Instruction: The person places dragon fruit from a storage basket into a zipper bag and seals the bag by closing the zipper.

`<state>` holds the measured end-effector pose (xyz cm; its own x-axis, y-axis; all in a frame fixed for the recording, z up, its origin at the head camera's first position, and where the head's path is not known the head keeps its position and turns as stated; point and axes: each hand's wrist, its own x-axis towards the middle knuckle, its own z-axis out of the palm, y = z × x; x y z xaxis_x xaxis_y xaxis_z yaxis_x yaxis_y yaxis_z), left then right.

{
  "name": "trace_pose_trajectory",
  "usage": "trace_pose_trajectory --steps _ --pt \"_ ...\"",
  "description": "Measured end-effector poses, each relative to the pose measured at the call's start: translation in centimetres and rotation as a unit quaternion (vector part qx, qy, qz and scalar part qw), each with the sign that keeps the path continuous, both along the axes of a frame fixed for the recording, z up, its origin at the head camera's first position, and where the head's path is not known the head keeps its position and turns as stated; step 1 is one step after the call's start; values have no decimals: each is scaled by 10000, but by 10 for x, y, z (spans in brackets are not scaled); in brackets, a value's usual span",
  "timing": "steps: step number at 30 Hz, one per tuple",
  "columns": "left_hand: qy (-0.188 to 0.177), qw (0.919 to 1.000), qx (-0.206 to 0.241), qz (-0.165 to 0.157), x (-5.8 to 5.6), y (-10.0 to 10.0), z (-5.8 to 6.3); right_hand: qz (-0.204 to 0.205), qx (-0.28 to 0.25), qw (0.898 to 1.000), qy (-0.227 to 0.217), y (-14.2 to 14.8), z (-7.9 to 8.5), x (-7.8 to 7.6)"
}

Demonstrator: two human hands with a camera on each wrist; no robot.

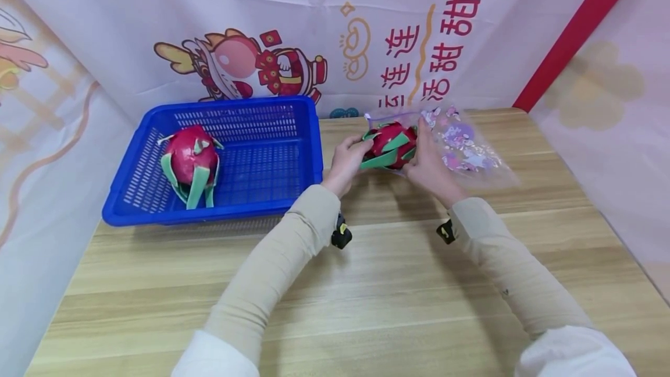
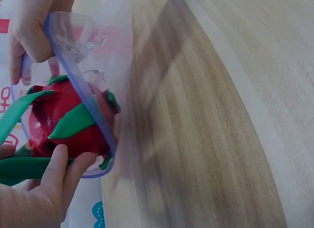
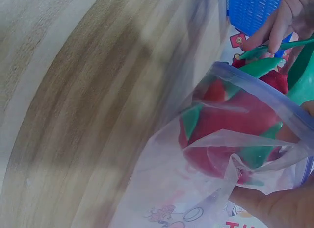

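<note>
My left hand [image 1: 346, 162] grips a red artificial dragon fruit [image 1: 385, 136] with green leaf-like scales, its fingers at the leafy end. Most of the fruit sits inside the mouth of a clear plastic zip bag [image 1: 473, 153] printed with cartoon figures. At the bag's rim, my right hand [image 1: 430, 166] pinches the plastic and spreads the opening. In the left wrist view, the bluish zip edge [image 2: 81, 90] runs around the fruit. Through the clear film, the right wrist view shows the fruit's body [image 3: 230, 120]; green scales stick out of the opening towards the left hand.
A blue plastic basket [image 1: 209, 214] with slotted walls stands at the left on the wooden table [image 1: 387, 295]. Another dragon fruit [image 1: 189, 153] lies in its left part. Behind the table hangs a printed white cloth [image 1: 293, 10] with red trim.
</note>
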<state>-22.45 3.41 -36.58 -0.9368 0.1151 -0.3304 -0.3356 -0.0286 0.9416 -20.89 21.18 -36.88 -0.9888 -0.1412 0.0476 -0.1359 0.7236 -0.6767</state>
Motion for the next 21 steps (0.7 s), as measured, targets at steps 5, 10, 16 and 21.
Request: trace_pose_trajectory --steps 5,10,16,21 --pt "-70 9999 -51 -113 -1 -1 -2 25 87 9999 -94 1 -3 -1" --pt "-107 9998 163 -76 -2 2 -5 23 194 9996 -202 1 -4 0" --pt "116 9997 -216 75 1 0 -8 11 304 9992 -244 0 -4 0" --pt "42 10000 -1 -15 2 1 -7 -46 300 9992 -277 2 -2 1"
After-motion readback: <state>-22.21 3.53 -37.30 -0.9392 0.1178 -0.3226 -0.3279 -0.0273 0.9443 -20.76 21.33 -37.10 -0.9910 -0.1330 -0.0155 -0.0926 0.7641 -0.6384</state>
